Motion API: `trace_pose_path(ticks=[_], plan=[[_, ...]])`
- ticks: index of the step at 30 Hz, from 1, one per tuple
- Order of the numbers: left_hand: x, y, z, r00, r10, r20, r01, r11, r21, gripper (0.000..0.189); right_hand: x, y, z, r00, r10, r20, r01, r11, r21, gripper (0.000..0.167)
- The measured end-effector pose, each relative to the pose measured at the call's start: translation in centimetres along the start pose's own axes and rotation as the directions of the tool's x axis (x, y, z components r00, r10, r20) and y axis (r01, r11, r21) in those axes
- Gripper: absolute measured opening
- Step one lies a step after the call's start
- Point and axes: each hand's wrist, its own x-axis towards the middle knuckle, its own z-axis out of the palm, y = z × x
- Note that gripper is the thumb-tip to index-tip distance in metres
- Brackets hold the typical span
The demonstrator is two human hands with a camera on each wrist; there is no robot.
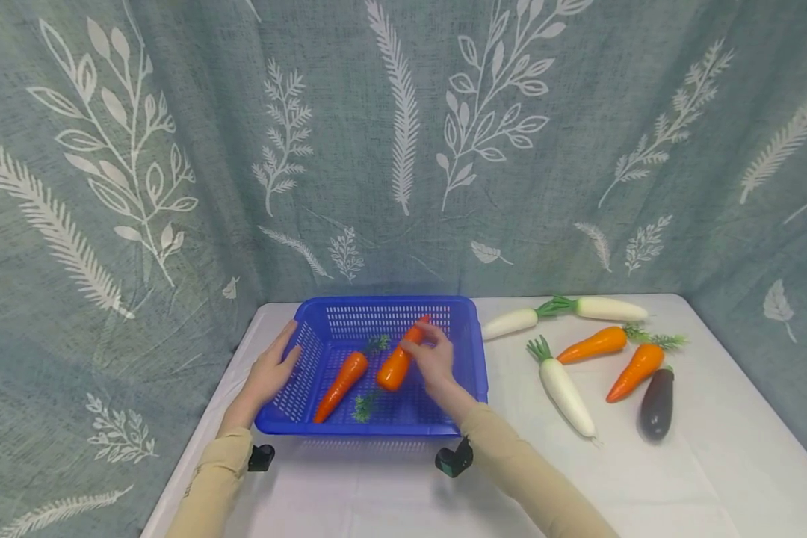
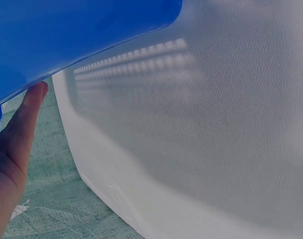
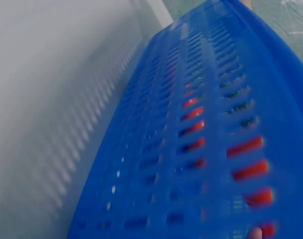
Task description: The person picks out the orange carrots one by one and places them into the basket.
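A blue plastic basket [image 1: 376, 429] with slotted walls stands on the table. Inside it, my right hand [image 1: 436, 359] pinches an orange carrot [image 1: 395, 368] between thumb and fingers, its thick end toward me. Another carrot [image 1: 341, 387] lies to its left on the basket floor. My left hand [image 1: 269, 372] rests at the basket's left rim with fingers extended; in the left wrist view its straight thumb [image 2: 28, 119] touches the blue edge. Through the wall slots in the right wrist view, parts of a carrot [image 3: 251, 170] show, and most of the right hand is hidden.
Right of the basket lie white radishes [image 1: 565, 396], two carrots [image 1: 635, 372] with green tops, and a dark eggplant [image 1: 656, 405]. Two more radishes [image 1: 610, 308] lie at the back, one beside the basket wall. A green patterned curtain [image 1: 376, 149] hangs behind the white table [image 1: 713, 448].
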Motion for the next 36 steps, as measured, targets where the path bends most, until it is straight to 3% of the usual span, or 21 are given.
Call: trace_pose_path(ticks=[14,24,32,36], plan=[[-0.1,0.1,-0.1,1.0,-0.005,0.007,0.005,1.0,0.003,0.055,-1.2,0.2,3.2,0.998,0.027,-0.051,-0.028,0.999,-0.016,0.042],[-0.3,0.4,-0.1,1.0,-0.006,0.002,0.006,1.0,0.002,0.055,-1.8,0.5,5.1,0.996,0.008,-0.09,-0.019,0.993,-0.115,0.04],[-0.4,0.3,0.0,1.0,0.006,-0.014,-0.006,1.0,0.007,0.054,-1.4,2.0,5.1,0.993,-0.088,-0.076,0.07,0.974,-0.215,0.035],[-0.5,0.2,0.1,1.0,0.005,-0.014,-0.005,1.0,0.007,0.055,-1.8,1.6,5.1,0.998,-0.022,-0.057,0.008,0.97,-0.243,0.036]])
